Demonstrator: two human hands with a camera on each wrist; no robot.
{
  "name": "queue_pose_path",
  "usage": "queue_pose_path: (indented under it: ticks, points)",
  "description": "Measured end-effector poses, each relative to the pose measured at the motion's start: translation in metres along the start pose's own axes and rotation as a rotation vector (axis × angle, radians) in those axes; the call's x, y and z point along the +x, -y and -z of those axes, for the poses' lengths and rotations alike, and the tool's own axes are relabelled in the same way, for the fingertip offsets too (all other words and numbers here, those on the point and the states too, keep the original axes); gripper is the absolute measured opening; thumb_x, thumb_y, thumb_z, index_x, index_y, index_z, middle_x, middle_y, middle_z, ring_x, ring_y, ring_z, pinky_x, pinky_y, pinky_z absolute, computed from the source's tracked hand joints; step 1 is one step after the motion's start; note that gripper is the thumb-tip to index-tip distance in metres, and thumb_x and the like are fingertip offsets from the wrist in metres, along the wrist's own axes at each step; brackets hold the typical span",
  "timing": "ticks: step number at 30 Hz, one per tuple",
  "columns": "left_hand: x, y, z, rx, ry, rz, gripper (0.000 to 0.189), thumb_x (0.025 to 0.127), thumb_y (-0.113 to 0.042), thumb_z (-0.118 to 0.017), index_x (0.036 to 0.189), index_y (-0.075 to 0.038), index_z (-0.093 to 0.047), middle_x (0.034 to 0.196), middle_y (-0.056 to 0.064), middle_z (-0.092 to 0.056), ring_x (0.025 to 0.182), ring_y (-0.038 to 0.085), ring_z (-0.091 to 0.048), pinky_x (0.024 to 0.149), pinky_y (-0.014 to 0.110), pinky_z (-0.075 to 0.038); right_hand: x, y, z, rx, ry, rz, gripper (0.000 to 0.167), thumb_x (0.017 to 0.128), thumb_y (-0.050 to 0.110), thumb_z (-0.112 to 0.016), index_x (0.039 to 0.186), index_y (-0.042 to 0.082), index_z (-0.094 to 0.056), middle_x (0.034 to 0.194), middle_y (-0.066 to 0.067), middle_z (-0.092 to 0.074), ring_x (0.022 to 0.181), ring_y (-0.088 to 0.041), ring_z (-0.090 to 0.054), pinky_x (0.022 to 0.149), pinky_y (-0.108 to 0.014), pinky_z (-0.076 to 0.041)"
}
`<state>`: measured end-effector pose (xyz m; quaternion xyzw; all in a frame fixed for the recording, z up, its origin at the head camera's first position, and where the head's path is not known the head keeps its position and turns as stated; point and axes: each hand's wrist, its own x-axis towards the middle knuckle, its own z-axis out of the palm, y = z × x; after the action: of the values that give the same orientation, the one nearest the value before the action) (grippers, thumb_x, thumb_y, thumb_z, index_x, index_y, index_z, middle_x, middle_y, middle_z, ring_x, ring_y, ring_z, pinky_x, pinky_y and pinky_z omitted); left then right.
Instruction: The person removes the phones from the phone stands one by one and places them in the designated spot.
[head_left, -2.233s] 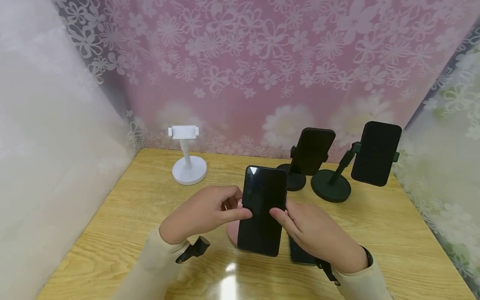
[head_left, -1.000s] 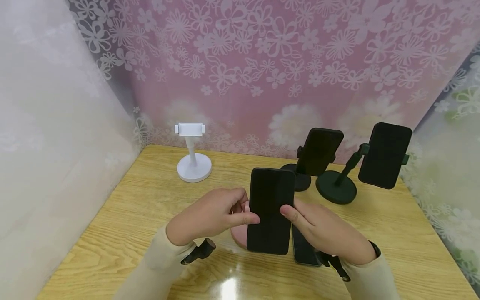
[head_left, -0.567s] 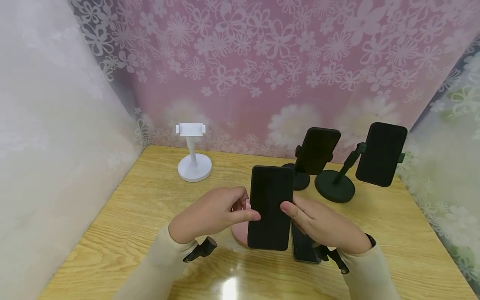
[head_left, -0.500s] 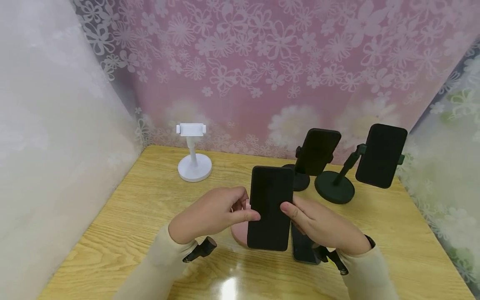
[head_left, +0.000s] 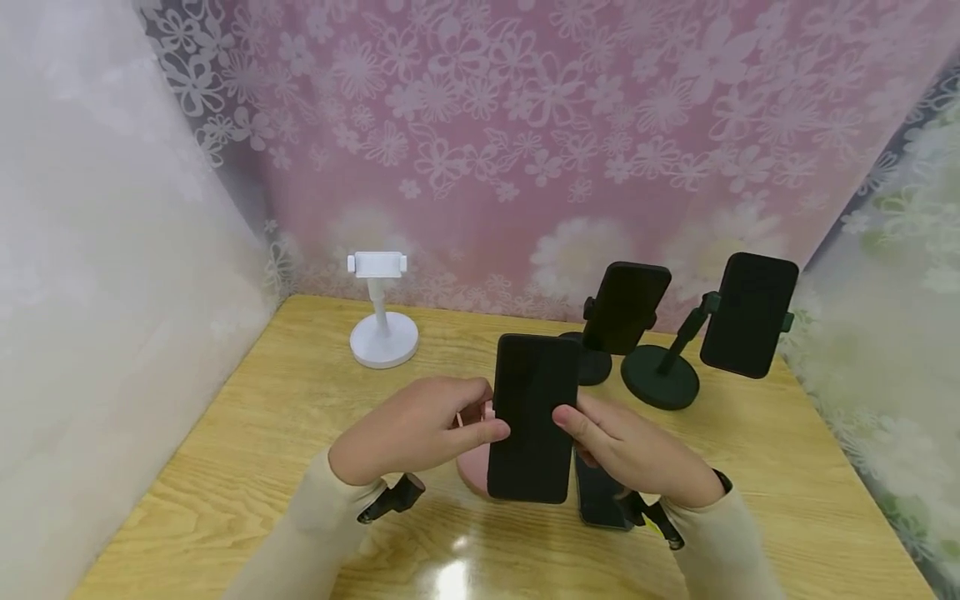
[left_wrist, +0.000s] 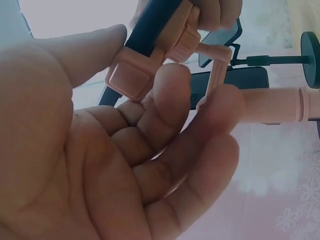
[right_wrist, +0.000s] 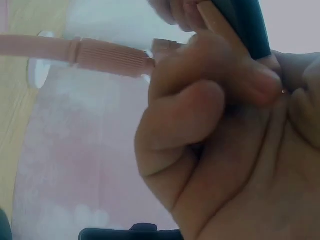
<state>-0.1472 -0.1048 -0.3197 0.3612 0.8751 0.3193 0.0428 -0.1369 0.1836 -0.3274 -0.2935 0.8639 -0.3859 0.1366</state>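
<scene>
A black smartphone [head_left: 534,417] stands nearly upright in the clamp of a pink phone stand, whose round base [head_left: 472,468] shows at lower left behind it. My left hand [head_left: 416,429] grips the phone's left edge, thumb over the screen and fingers bent behind. In the left wrist view, the pink clamp [left_wrist: 132,77] wraps that edge, with thumb and index finger on either side. My right hand [head_left: 637,450] holds the right edge, thumb on the screen and fingers curled at the back. The pink stem [right_wrist: 110,57] shows in the right wrist view.
A white phone stand [head_left: 382,337] with a bare clamp is at back left. At back right, a black stand bears a phone [head_left: 628,308], and a dark green stand [head_left: 660,377] bears another phone [head_left: 750,317]. One more phone [head_left: 600,496] lies under my right hand.
Both hands keep their grip on the phone and stand. The view shifts slightly, first one way and then back; the glare seen on the screen earliest is gone.
</scene>
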Motion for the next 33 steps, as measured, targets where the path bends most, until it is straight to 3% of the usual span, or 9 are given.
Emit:
queue_pose_path:
  ticks: [3, 7, 9, 11, 14, 18, 22, 28, 33]
  points:
    - [0.000, 0.000, 0.001, 0.007, -0.007, 0.007, 0.031, 0.102, -0.056, -0.059, 0.091, -0.026, -0.058, 0.075, -0.015, -0.057, 0.062, 0.005, -0.050, 0.059, 0.025, -0.045, 0.000, 0.003, -0.005, -0.027, -0.078, -0.036, 0.023, 0.114, 0.033, -0.040, 0.125, 0.020, -0.055, 0.081, 0.001, -0.055, 0.067, -0.012, -0.055, 0.067, -0.031, -0.051]
    - [0.000, 0.002, 0.000, -0.004, -0.003, 0.013, 0.031, 0.101, -0.056, -0.059, 0.091, -0.027, -0.057, 0.075, -0.014, -0.057, 0.063, 0.005, -0.051, 0.060, 0.026, -0.045, -0.007, 0.015, -0.008, -0.208, -0.324, -0.054, 0.037, 0.111, 0.039, -0.049, 0.138, 0.015, -0.049, 0.110, 0.000, -0.061, 0.090, -0.013, -0.060, 0.074, -0.033, -0.055]
    - [0.001, 0.002, 0.001, -0.010, 0.006, 0.015, 0.031, 0.101, -0.055, -0.060, 0.092, -0.026, -0.057, 0.074, -0.013, -0.057, 0.063, 0.006, -0.050, 0.060, 0.026, -0.045, -0.012, 0.027, -0.006, -0.303, -0.475, -0.036, 0.039, 0.108, 0.036, -0.056, 0.136, 0.010, -0.049, 0.117, -0.005, -0.057, 0.093, -0.015, -0.057, 0.072, -0.036, -0.055]
    - [0.001, 0.002, 0.002, -0.015, 0.021, 0.019, 0.030, 0.102, -0.054, -0.060, 0.093, -0.026, -0.057, 0.075, -0.012, -0.057, 0.063, 0.006, -0.051, 0.060, 0.027, -0.045, -0.016, 0.041, -0.004, -0.386, -0.593, 0.021, 0.049, 0.105, 0.030, -0.062, 0.146, 0.009, -0.047, 0.136, -0.008, -0.052, 0.105, -0.018, -0.056, 0.079, -0.042, -0.057]
    - [0.000, 0.001, 0.004, -0.034, 0.053, 0.033, 0.029, 0.103, -0.052, -0.059, 0.095, -0.025, -0.056, 0.076, -0.008, -0.057, 0.064, 0.007, -0.050, 0.061, 0.027, -0.045, -0.018, 0.064, -0.006, -0.539, -0.689, 0.113, 0.063, 0.098, 0.026, -0.070, 0.153, 0.011, -0.045, 0.150, -0.014, -0.046, 0.110, -0.026, -0.056, 0.070, -0.041, -0.057]
    - [-0.001, 0.000, 0.005, -0.062, 0.084, 0.027, 0.029, 0.105, -0.049, -0.057, 0.099, -0.021, -0.055, 0.077, -0.005, -0.056, 0.063, 0.009, -0.049, 0.060, 0.028, -0.044, -0.011, 0.091, -0.012, -0.714, -0.654, 0.149, 0.074, 0.095, 0.035, -0.071, 0.160, 0.016, -0.040, 0.158, -0.017, -0.040, 0.125, -0.036, -0.052, 0.049, -0.027, -0.046]
    - [-0.001, -0.001, 0.008, -0.076, 0.092, 0.022, 0.028, 0.106, -0.047, -0.056, 0.100, -0.020, -0.055, 0.079, -0.007, -0.057, 0.065, 0.009, -0.050, 0.061, 0.028, -0.043, 0.008, 0.105, -0.013, -0.819, -0.530, 0.098, 0.074, 0.100, 0.046, -0.064, 0.162, 0.016, -0.036, 0.163, -0.018, -0.032, 0.140, -0.040, -0.042, 0.043, -0.024, -0.042]
    - [0.000, -0.001, 0.006, -0.095, 0.100, 0.026, 0.021, 0.106, -0.045, -0.058, 0.104, -0.025, -0.055, 0.084, -0.009, -0.059, 0.073, 0.013, -0.056, 0.065, 0.028, -0.046, 0.033, 0.105, -0.011, -0.928, -0.422, 0.044, 0.074, 0.103, 0.052, -0.058, 0.161, 0.011, -0.036, 0.170, -0.019, -0.017, 0.136, -0.048, -0.047, 0.044, -0.033, -0.049]
    - [-0.001, -0.001, 0.005, -0.115, 0.108, 0.036, 0.019, 0.105, -0.046, -0.058, 0.110, -0.029, -0.056, 0.086, -0.010, -0.060, 0.075, 0.012, -0.057, 0.068, 0.029, -0.047, 0.040, 0.105, -0.014, -0.992, -0.394, 0.024, 0.071, 0.103, 0.053, -0.058, 0.158, 0.012, -0.042, 0.165, -0.021, -0.030, 0.127, -0.049, -0.055, 0.046, -0.041, -0.053]
